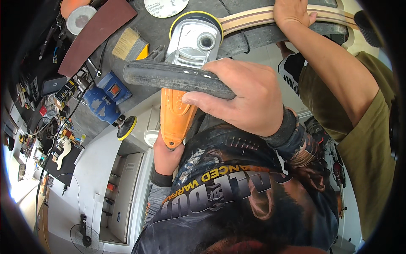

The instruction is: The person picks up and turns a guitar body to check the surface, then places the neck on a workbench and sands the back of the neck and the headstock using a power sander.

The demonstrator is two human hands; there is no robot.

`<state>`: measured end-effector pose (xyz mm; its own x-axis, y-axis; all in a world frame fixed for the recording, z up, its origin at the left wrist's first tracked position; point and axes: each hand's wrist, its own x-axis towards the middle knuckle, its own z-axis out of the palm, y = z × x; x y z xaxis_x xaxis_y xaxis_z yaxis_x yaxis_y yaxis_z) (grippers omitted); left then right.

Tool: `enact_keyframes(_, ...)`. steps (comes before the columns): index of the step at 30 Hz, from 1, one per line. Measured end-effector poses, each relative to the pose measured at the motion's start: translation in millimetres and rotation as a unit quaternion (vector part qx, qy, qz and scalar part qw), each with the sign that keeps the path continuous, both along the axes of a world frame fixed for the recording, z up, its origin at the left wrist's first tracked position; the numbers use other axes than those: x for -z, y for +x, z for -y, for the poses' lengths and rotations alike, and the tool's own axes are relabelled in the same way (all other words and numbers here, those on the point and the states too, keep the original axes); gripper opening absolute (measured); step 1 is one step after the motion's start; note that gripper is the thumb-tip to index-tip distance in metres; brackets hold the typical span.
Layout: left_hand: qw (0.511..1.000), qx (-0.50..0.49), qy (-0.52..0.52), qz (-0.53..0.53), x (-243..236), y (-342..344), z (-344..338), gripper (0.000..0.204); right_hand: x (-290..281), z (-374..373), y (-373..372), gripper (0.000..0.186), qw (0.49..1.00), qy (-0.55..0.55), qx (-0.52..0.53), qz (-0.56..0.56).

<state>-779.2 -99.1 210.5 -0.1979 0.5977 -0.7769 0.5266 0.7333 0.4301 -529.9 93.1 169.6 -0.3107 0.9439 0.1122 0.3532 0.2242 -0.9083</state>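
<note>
An orange and silver power sander [175, 112] stretches away from my body. Its black loop handle [156, 75] crosses the front, and my right hand [247, 95] is closed around the handle's right side. At the rear end of the orange body, my left hand [167, 154] grips from underneath, its fingers mostly hidden. The yellow-rimmed round pad [173, 31] at the sander's head meets the end of a striped wooden strip like a guitar neck [249, 20]; whether they touch I cannot tell. A co-worker's hand [292, 15] rests on that strip.
On the grey bench [148, 25] lie a brush [129, 44], a dark red abrasive sheet [97, 34] and a white sanding disc [166, 6]. A blue drill [101, 103] with a yellow-edged pad sits at its left edge. The co-worker's arm [334, 67] reaches in from the right.
</note>
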Motion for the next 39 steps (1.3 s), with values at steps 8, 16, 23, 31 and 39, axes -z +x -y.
enact_keyframes(8,1.0,-0.004,0.0,-0.002,1,-5,5,0.048,-1,2,-1,0.044,1.0,-0.004,-0.015,0.006)
enact_keyframes(16,0.999,-0.033,0.028,-0.006,1,-2,5,0.035,1,4,-6,0.044,1.0,0.003,-0.012,0.006)
enact_keyframes(23,0.999,-0.009,0.04,-0.012,2,6,-3,0.037,4,4,-1,0.045,1.0,0.016,0.024,-0.012)
enact_keyframes(31,0.995,-0.032,0.051,0.085,0,-24,24,0.042,-3,9,-11,0.048,1.0,-0.001,-0.012,0.006)
enact_keyframes(39,0.981,-0.115,0.019,0.157,-4,-19,44,0.064,-5,23,-6,0.044,1.0,-0.02,-0.018,-0.007)
